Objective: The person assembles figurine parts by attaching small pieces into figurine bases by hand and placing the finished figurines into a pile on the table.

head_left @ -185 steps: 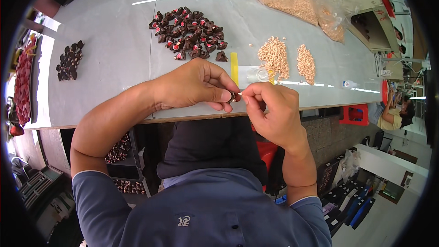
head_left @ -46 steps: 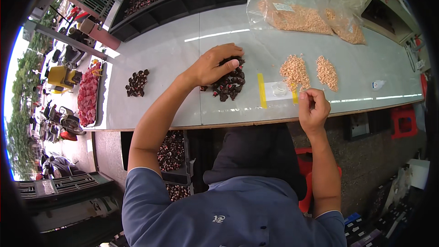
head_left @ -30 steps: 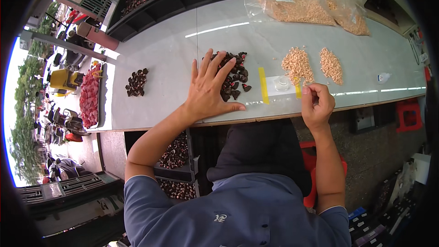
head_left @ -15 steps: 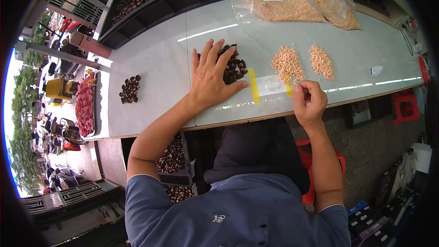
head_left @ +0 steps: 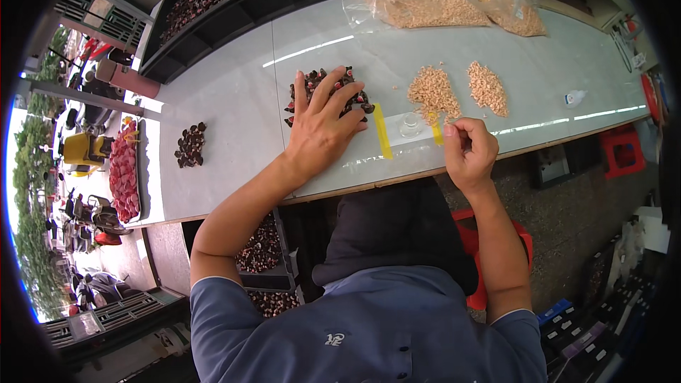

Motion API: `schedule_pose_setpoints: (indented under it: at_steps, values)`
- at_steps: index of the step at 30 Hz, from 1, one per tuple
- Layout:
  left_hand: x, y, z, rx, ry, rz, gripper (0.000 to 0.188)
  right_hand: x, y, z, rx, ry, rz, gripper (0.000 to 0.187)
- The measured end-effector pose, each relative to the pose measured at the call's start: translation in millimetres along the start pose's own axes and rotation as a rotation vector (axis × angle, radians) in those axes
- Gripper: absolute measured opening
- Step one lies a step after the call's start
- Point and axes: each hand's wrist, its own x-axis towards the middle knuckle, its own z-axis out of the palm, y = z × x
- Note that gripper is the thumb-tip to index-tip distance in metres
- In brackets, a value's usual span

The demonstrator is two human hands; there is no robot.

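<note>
My left hand lies spread, fingers apart, on a pile of small dark pieces with pink spots. Just right of that pile, two yellow tape strips mark the ends of a white strip on the table, and a small clear round dish sits between them. At the table's front edge my right hand is closed in a pinch; whatever is between thumb and finger is too small to make out. Beyond it lie a larger heap of beige granules and a smaller beige heap.
Clear bags of beige granules and a long black tray of dark pieces stand at the back. A small dark cluster and a tray of red pieces are at left, a small white bottle at right.
The view has shifted slightly, moving the table's contents leftward. My left hand's fingers have moved over the dark pile, and the pieces look more spread out. My right hand keeps its pinch.
</note>
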Motion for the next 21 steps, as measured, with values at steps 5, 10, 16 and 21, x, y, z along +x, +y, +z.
schedule_pose_setpoints:
  at_steps: [5,10,16,21]
  values:
    - [1.8,1.1,3.3,0.187,0.074,0.222,0.015,0.3,-1.7,-2.3,0.179,0.117,0.194,0.009]
    - [5.8,1.1,-0.9,0.228,0.085,0.324,0.016,1.9,6.4,-4.4,0.352,0.193,0.341,0.008]
    - [4.7,4.8,-7.3,0.066,0.019,0.251,0.016,6.9,-0.8,-19.1,0.132,-0.049,0.342,0.005]
    - [5.2,-3.1,-9.6,0.013,-0.022,0.145,0.017,17.4,-6.8,-21.5,-0.265,-0.207,0.157,0.009]
